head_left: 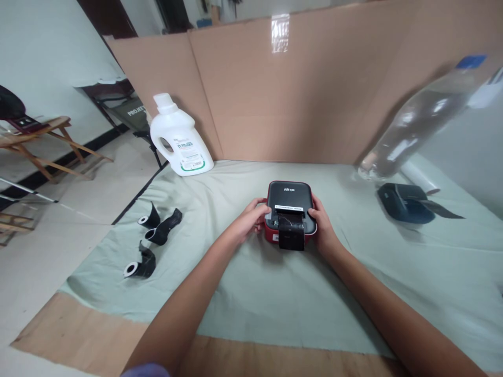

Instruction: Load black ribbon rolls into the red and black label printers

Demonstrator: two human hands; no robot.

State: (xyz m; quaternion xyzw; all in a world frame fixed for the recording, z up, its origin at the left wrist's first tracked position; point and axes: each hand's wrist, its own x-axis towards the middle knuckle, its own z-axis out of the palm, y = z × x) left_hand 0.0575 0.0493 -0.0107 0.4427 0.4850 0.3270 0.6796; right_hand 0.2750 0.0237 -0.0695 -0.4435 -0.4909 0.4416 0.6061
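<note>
A small label printer [291,195], black on top with red sides, is gripped between my two hands just above or on the green cloth; which of the two I cannot tell. My left hand [251,220] closes on its left side, thumb at the top edge. On the opposite side, my right hand [323,222] curls round it, with the thumb on the front right corner. A strip of black label tape [291,234] hangs out of the printer's front slot. The fingers beneath the printer are partly hidden.
Several black tape rolls [142,267] lie on the cloth [251,298] at left. Behind stand a white detergent bottle [178,136] and a cardboard panel [275,104]. At right are a large clear bottle [420,120] and a dark blue printer [406,204] with tape sticking out.
</note>
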